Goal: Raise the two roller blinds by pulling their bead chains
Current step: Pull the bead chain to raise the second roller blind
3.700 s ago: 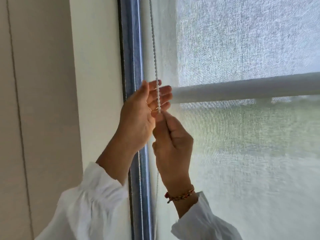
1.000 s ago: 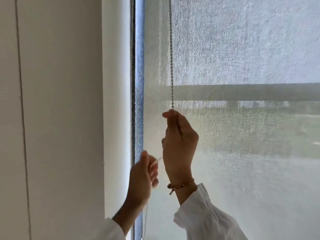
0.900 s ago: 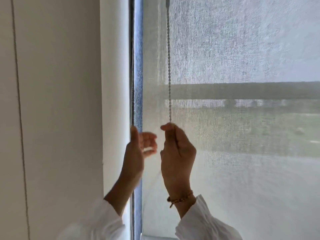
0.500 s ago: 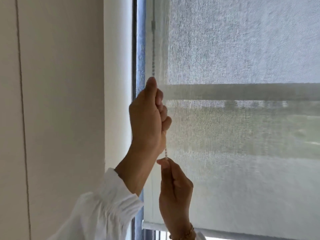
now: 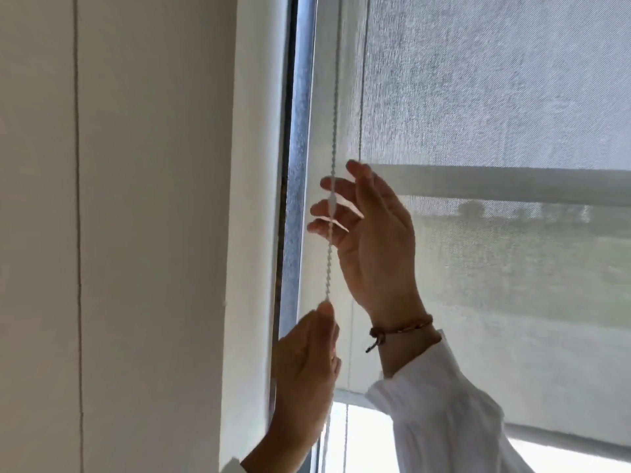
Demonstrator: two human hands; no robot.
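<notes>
My left hand (image 5: 305, 365) is low beside the window frame (image 5: 296, 165), fist turned away from me, and its thumb and forefinger are pinched together on the chain (image 5: 330, 247) right where the taut strand comes down to the knuckles. Above that pinch the chain runs straight up past the frame edge to the top of view, with a longer white connector (image 5: 332, 202) partway along it.

My right hand (image 5: 370, 240) is higher, palm toward me, fingers (image 5: 336, 189) spread apart and curled loosely behind the chain. The strand crosses in front of those fingers; I think it may brush them, but at this sharpness I cannot tell whether there is any contact, and nothing is gripped there. A braided bracelet (image 5: 399, 328) sits at that wrist, above a white sleeve (image 5: 440, 418).

A second, thinner strand (image 5: 360, 97) hangs just to the right of the first, passing behind the right hand and showing again below the left fist.

The blind (image 5: 495, 97) covers most of the window, a translucent woven screen with a pale horizontal band showing through it at the height of my right fingertips. Its bottom bar (image 5: 563, 438) slants across the lower right, with bright uncovered glass (image 5: 358, 445) beneath it. To the left stands a plain pale wall (image 5: 136, 233).
</notes>
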